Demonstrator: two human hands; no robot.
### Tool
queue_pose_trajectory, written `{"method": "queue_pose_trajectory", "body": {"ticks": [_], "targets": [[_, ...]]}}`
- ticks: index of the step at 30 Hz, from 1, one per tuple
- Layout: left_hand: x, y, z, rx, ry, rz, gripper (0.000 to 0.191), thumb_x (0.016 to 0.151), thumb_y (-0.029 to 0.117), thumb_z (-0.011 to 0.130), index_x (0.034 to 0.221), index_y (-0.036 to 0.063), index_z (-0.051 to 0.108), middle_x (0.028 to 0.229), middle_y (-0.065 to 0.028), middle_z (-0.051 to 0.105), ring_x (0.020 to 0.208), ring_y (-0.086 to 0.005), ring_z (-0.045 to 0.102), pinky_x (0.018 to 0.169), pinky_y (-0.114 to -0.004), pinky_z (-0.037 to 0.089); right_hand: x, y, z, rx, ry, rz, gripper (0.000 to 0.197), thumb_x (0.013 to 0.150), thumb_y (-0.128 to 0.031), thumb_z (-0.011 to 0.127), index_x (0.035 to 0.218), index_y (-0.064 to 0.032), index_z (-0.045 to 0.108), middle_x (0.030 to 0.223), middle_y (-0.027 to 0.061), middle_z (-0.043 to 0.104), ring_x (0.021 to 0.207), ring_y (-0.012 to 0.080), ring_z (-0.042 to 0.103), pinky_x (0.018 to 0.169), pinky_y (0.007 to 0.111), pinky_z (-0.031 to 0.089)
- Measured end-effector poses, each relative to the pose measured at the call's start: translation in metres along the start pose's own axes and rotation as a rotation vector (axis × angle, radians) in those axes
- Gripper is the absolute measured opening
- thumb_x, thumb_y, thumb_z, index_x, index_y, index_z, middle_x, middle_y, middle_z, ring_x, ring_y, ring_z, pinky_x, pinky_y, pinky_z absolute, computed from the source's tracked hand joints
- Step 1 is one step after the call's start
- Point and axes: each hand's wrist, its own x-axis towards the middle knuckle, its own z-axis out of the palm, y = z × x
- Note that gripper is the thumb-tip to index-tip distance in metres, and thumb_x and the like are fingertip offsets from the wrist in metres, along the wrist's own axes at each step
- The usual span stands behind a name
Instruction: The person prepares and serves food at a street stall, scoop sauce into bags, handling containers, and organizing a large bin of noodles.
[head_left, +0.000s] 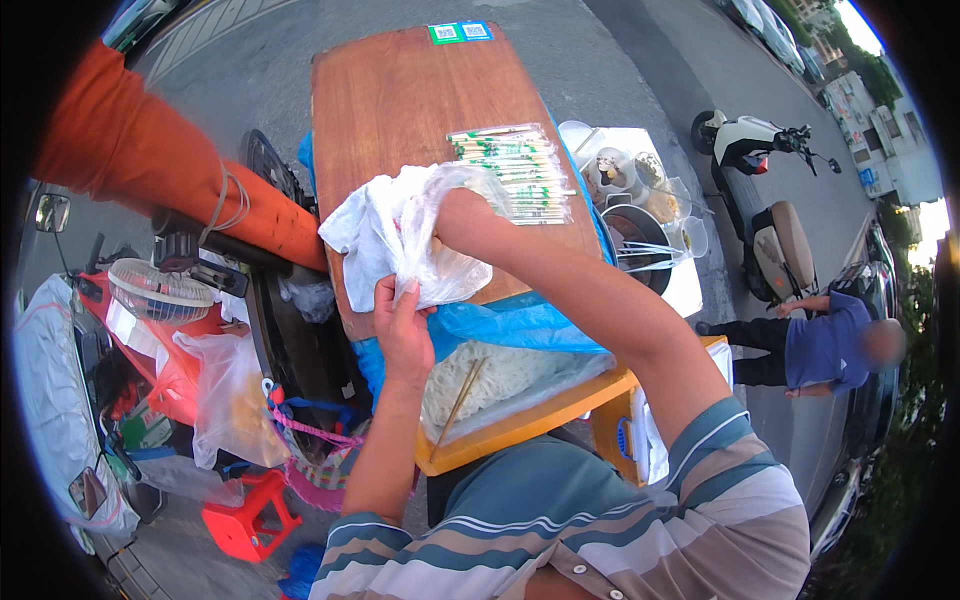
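A clear plastic bag (457, 274) lies over a brown wooden board, beside and partly over a white cloth (364, 225). My left hand (405, 322) pinches the bag's near edge between thumb and fingers. My right hand (461, 217) reaches into the bag; its fingers are hidden by plastic, so what they hold does not show. Just beyond it, wrapped disposable chopsticks (517, 172) lie in a row on the wooden board (390, 90). Below the board, white noodles (487, 379) fill a plastic-lined wooden drawer, with a pair of chopsticks (457, 405) resting at its left side.
Right of the board are a pot (637, 247) with utensils and several condiment containers (611, 169). A fan (161, 292), a hanging plastic bag (240, 405) and a red stool (251, 517) are at left. A person (825, 341) stands by a parked scooter (780, 247).
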Motion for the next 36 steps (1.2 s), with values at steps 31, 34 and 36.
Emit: {"method": "queue_pose_trajectory", "body": {"ticks": [31,34,36], "targets": [[0.067,0.032,0.065,0.249,-0.211,0.102,0.038,0.096,0.012,0.066,0.130,0.0030,0.050,0.122,-0.0074,0.059,0.107,-0.0149,0.060,0.087,-0.028,0.051,-0.103,0.051,-0.066,1.409,0.083,0.064,0.052,0.091,-0.006,0.069,0.140,-0.0068,0.053,0.123,0.0100,0.063,0.110,0.0209,0.064,0.091,0.033,0.055],[0.081,0.023,0.064,0.553,-0.227,0.177,0.065,0.092,0.011,0.069,0.148,0.0018,0.037,0.145,-0.0145,0.044,0.132,-0.0243,0.048,0.108,-0.036,0.041,-0.158,0.063,-0.065,1.631,0.196,0.036,0.052,0.092,-0.005,0.070,0.141,-0.0073,0.052,0.125,0.0071,0.062,0.107,0.0178,0.065,0.092,0.032,0.055],[0.079,0.012,0.064,0.715,-0.190,0.289,0.063,0.094,0.012,0.068,0.148,0.0020,0.037,0.142,-0.0165,0.047,0.130,-0.0251,0.049,0.105,-0.036,0.043,-0.206,0.077,-0.057,1.829,0.232,0.079,0.056,0.091,-0.011,0.075,0.142,-0.0073,0.051,0.127,0.0057,0.061,0.114,0.0175,0.063,0.099,0.033,0.053]]}}
